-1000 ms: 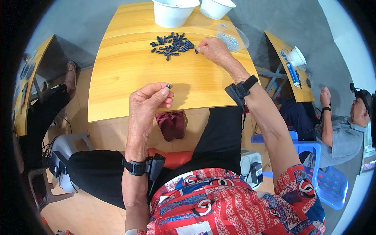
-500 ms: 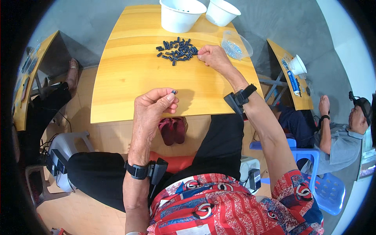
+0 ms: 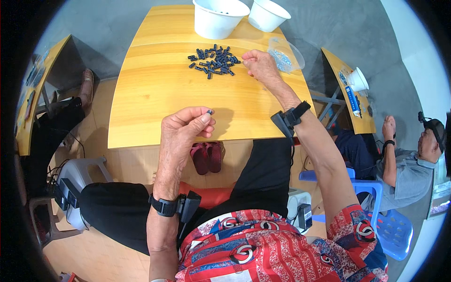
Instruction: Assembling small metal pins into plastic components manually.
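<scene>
Early stage by appearance: left hand (image 3: 185,129) pinches one small dark part (image 3: 209,112) above the near table (image 3: 141,122) edge, right hand (image 3: 260,66) closes loosely, contents indiscernible, beside the far pile of dark parts (image 3: 213,60), most apparently still unhandled
</scene>
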Tool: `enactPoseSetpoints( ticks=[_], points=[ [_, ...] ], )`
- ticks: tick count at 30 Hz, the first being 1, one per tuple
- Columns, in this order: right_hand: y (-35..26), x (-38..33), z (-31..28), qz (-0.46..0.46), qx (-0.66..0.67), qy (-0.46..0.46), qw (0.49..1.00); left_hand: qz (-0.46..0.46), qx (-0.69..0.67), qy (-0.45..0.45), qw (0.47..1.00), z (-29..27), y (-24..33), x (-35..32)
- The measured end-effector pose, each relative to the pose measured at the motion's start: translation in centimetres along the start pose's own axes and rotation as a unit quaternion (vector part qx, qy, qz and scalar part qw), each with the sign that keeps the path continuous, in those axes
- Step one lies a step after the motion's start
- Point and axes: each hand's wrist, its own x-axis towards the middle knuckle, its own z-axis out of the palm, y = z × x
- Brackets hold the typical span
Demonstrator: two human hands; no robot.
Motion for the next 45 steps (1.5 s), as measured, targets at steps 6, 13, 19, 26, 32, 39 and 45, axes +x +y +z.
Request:
enactPoseSetpoints(
  ticks=[6,13,19,26,32,39,45],
  points=[
    [1.0,1.9,0.4,-0.098,-0.084,0.013,0.992,-0.01,0.001,-0.004,1.0,0.3,0.3,-0.1],
    [0.0,2.4,0.7,-0.107,-0.143,-0.053,0.983,-0.005,0.006,0.003,1.0,0.1,0.2,-0.4],
    [1.1,2.8,0.7,-0.11,-0.076,-0.077,0.988,-0.036,0.022,0.004,0.999,0.2,0.4,-0.6],
    [-0.3,4.1,0.6,-0.114,-0.08,-0.049,0.989,-0.023,0.011,-0.009,1.0,0.1,0.3,-0.5],
    [-0.7,4.5,2.1,-0.165,-0.107,-0.066,0.978,-0.045,0.027,0.006,0.999,0.0,0.2,-0.7],
    [-1.7,4.5,2.8,-0.276,-0.161,0.007,0.948,-0.031,0.013,-0.009,0.999,0.0,0.2,-0.6],
    [-3.2,4.4,3.8,-0.29,-0.146,-0.036,0.945,-0.04,0.002,-0.012,0.999,-0.2,0.1,-0.7]
  ],
)
